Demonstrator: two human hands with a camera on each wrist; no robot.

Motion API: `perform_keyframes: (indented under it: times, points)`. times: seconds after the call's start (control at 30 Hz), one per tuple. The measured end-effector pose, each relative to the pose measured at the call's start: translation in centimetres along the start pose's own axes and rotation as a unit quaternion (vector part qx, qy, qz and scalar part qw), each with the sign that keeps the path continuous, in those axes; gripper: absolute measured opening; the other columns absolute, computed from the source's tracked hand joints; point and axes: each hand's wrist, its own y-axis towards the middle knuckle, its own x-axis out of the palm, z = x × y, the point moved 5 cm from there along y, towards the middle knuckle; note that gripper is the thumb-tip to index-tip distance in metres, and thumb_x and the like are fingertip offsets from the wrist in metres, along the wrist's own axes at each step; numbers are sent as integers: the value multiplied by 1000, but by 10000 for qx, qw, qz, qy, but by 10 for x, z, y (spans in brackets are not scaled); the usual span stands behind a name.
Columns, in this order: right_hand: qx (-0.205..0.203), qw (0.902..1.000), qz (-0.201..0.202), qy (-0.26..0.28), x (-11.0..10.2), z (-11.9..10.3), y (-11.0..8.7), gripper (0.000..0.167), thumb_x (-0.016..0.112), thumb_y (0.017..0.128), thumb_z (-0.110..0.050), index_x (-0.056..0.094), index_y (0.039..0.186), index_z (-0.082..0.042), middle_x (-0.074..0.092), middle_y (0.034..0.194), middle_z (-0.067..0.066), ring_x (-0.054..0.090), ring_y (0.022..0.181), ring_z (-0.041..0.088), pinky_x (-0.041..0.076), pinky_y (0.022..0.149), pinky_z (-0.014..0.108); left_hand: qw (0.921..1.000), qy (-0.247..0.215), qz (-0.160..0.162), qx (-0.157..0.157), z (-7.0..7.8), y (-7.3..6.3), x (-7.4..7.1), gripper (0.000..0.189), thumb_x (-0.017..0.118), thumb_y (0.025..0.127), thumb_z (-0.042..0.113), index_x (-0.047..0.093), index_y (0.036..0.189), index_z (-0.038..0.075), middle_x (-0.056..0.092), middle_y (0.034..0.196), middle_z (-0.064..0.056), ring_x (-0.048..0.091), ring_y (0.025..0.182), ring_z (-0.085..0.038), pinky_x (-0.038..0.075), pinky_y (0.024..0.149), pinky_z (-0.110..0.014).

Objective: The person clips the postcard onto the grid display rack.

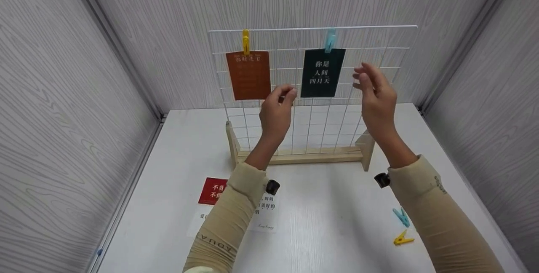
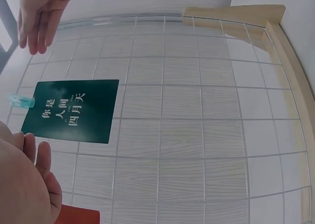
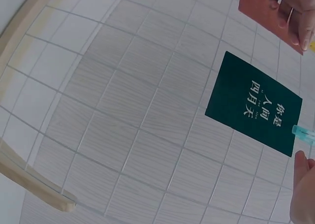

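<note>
A dark green card (image 1: 323, 87) with white characters hangs on a white wire grid, held at its top by a light blue clip (image 1: 330, 39). To its left an orange card (image 1: 248, 79) hangs from a yellow clip (image 1: 246, 42). My left hand (image 1: 277, 111) is between the two cards, fingers loosely bent, fingertips close to the green card's left edge and holding nothing. On the other side, my right hand (image 1: 376, 92) is raised beside the green card, its fingers relaxed and apart from it. The right wrist view shows the green card (image 3: 256, 106) hanging from its clip.
The grid stands in a wooden base (image 1: 316, 158) on the white table. A red card (image 1: 209, 192) and white cards (image 1: 265, 220) lie front left, partly behind my left sleeve. A blue clip (image 1: 401, 217) and a yellow clip (image 1: 403, 238) lie front right. Grey panels enclose the table.
</note>
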Motion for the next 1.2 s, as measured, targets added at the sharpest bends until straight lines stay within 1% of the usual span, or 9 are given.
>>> perform_keyframes:
  times: [0.1,0.2,0.33,0.43,0.53,0.73,0.87,1.03,1.2]
  points:
    - [-154,9998,-73,104,-5,-1,-11,35,50,106,-14,57,139,-7,65,126,11,64,117,17,53,97,25,9999,-50,-101,65,-5,-9,0,23,58,103,35,69,113,17,70,98,3,61,88,-9,45,70,-31]
    - [-256,9996,-140,32,-10,-1,-22,34,51,106,-12,57,139,-7,66,125,11,64,116,17,53,97,24,9998,-60,-161,117,-11,-17,1,22,58,103,35,69,111,18,70,96,3,61,88,-8,44,70,-31]
    - [-274,9994,-193,-35,-20,1,-37,33,51,106,-11,58,138,-7,67,124,12,64,115,15,52,97,22,9998,-7,-208,71,-16,-28,-1,21,59,102,34,70,110,17,69,94,5,61,87,-8,45,70,-31]
    - [-138,9996,-246,-26,-27,8,-49,33,51,106,-11,58,138,-6,67,124,11,65,114,14,52,97,21,9995,-25,-299,20,-21,-37,-2,21,59,102,34,69,109,17,68,94,5,61,85,-7,45,68,-30]
    - [39,9995,-291,-138,-34,18,-63,34,50,106,-13,58,138,-7,67,124,10,65,112,13,52,95,19,9992,-96,-397,-15,-27,-48,-4,22,59,102,35,69,110,17,68,95,4,61,82,-7,45,65,-29]
    - [200,9990,-330,-230,-50,35,-94,32,52,105,-9,60,136,-3,67,121,12,66,104,13,53,87,16,9984,-178,-520,-90,-41,-67,-5,22,60,102,35,69,111,17,69,100,4,62,81,-8,45,63,-29]
    - [330,9969,-525,-476,-57,44,-109,30,55,104,-11,63,132,-4,68,117,12,66,99,10,53,83,15,9980,-136,-576,-207,-55,-78,-8,21,61,101,35,69,110,18,68,100,4,62,80,-10,46,62,-28]
    - [661,9904,-776,-929,-67,55,-129,31,55,105,-20,63,133,-9,68,118,10,67,96,7,54,80,14,9957,-50,-786,-487,-78,-93,-10,21,60,102,37,69,112,20,67,100,5,60,81,-11,47,64,-28]
    - [956,9847,-885,-1153,-78,67,-146,34,54,105,-25,62,134,-9,68,120,10,66,95,2,53,82,13,9936,153,-831,-752,-100,-107,-15,22,61,101,38,70,111,21,68,103,6,59,83,-11,48,68,-29]
